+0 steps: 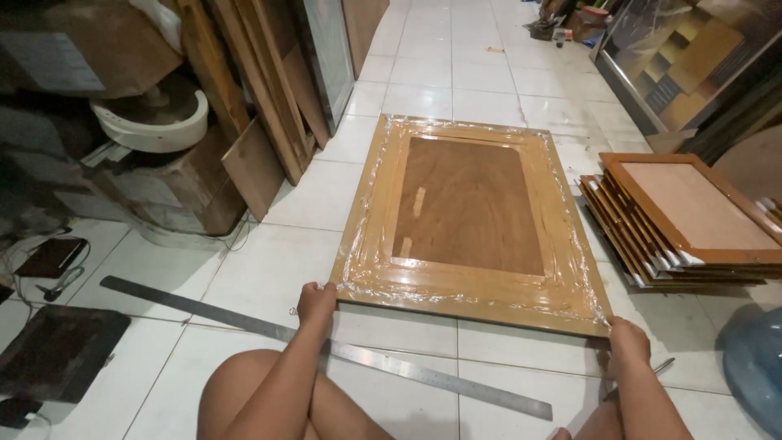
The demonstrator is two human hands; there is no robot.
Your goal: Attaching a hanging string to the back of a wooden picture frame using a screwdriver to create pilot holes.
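Observation:
A large wooden picture frame [468, 212] with a dark brown back panel lies flat on the white tiled floor, its border wrapped in clear plastic film. My left hand [316, 301] grips its near left corner. My right hand [629, 342] grips its near right corner. Both my knees show at the bottom of the view.
A long steel ruler [326, 346] lies slanted on the floor under my left arm. A stack of similar frames [684, 220] sits at the right. Wooden boards [261, 90] and boxes lean at the left. A dark tablet [53, 350] lies at the lower left, a bluish plastic bag [753, 367] at the lower right.

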